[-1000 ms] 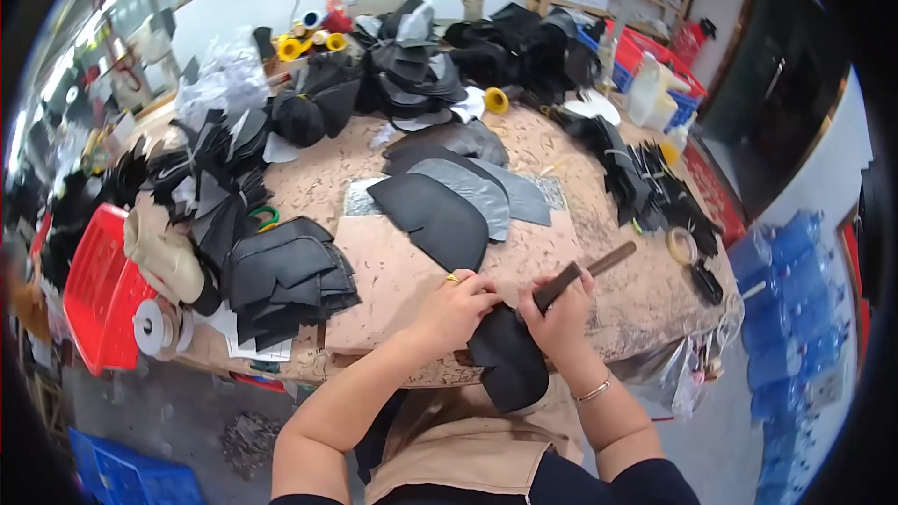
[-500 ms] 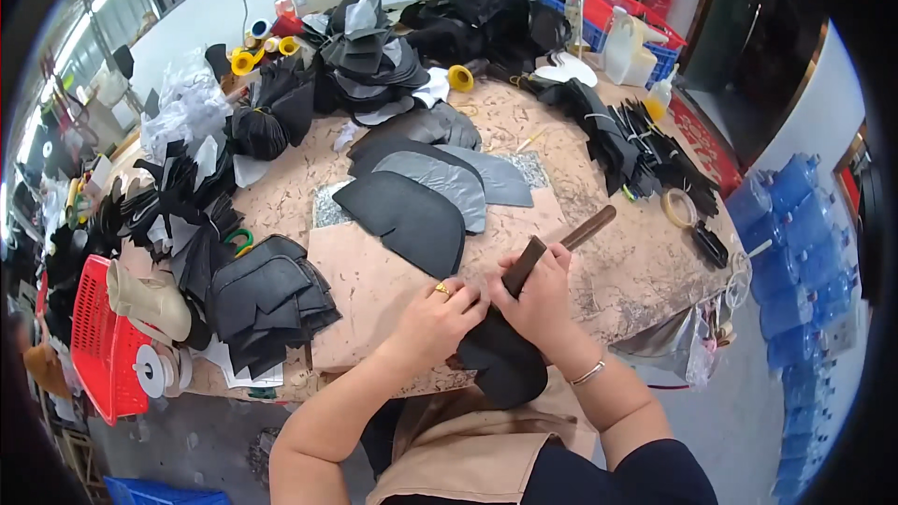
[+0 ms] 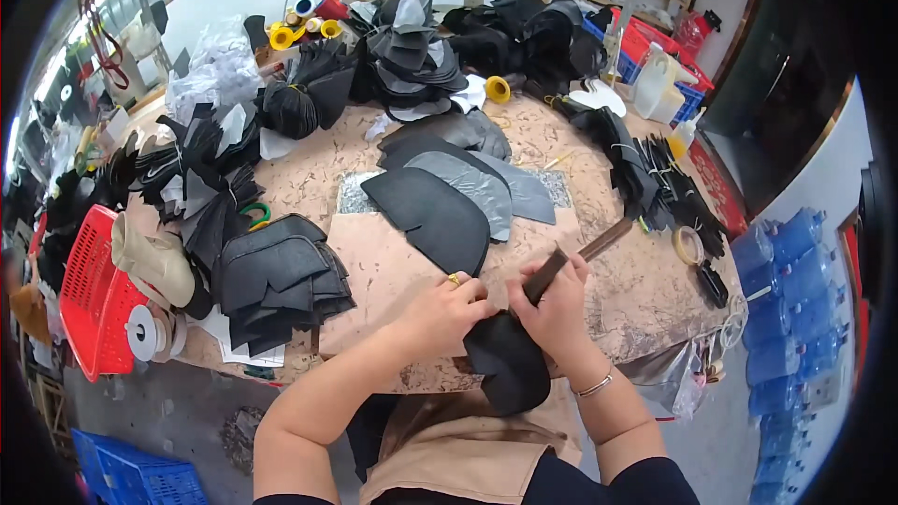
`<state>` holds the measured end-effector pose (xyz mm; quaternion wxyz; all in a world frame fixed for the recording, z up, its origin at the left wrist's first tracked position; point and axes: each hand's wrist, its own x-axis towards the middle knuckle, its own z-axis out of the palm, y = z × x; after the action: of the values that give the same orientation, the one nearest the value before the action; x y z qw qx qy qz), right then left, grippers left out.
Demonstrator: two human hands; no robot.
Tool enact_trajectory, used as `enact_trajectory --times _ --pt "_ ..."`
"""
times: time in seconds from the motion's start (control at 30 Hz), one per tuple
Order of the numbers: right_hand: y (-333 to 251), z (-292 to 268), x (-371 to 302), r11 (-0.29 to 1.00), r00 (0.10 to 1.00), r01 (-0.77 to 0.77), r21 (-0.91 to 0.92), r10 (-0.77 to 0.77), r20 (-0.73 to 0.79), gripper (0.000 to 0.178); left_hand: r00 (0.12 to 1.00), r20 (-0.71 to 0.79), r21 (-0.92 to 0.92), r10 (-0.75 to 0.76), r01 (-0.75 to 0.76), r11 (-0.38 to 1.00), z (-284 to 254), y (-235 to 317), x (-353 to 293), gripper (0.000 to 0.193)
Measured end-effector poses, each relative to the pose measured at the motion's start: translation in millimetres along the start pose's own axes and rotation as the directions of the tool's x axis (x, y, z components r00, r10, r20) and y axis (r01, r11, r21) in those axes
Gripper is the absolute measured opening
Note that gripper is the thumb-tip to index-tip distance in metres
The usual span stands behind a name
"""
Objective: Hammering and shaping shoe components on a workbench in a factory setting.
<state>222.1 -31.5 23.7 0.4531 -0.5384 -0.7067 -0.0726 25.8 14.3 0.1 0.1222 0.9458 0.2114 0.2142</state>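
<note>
One smooth, matte black curved panel (image 3: pixel 512 379) overhangs the near edge of the pitted tan worktable (image 3: pixel 629 297). Left hand (image 3: pixel 444 316): fingertips pinch the panel's far end. Right hand (image 3: pixel 552 310): fingers wrap a dark, straight-edged hammer-like tool (image 3: pixel 546 277). Left: stacked notched panels (image 3: pixel 279 273).

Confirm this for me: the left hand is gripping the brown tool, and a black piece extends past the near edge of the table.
Wrong hand: the head view shows the right hand gripping the brown tool. A black piece does extend past the near edge of the table.
</note>
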Motion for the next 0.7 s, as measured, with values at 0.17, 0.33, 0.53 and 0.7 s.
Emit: enact_trajectory --times 0.17,0.33,0.53,0.7 --pt "-14.5 3.8 0.5 0.996 0.997 -0.068 -0.065 0.071 0.033 0.019 0.994 -0.081 0.186 0.067 -0.051 0.981 0.2 8.4 -2.6 0.024" --pt "-6.6 2.2 12.1 0.999 0.998 0.012 0.035 -0.015 0.066 0.019 0.997 -0.076 0.020 0.032 -0.030 0.999 1.9 -5.5 -6.2 0.022" --pt "-7.3 16.9 3.0 0.999 1.000 0.027 0.039 -0.027 0.001 0.018 0.996 -0.086 0.027 -0.031 0.033 0.999 4.2 -5.4 -8.2 0.018" --pt "-7.9 7.8 5.9 0.999 0.997 0.054 0.009 -0.054 0.046 0.019 0.998 -0.055 0.014 -0.005 0.006 1.000 -8.0 -11.0 -11.0 0.021"
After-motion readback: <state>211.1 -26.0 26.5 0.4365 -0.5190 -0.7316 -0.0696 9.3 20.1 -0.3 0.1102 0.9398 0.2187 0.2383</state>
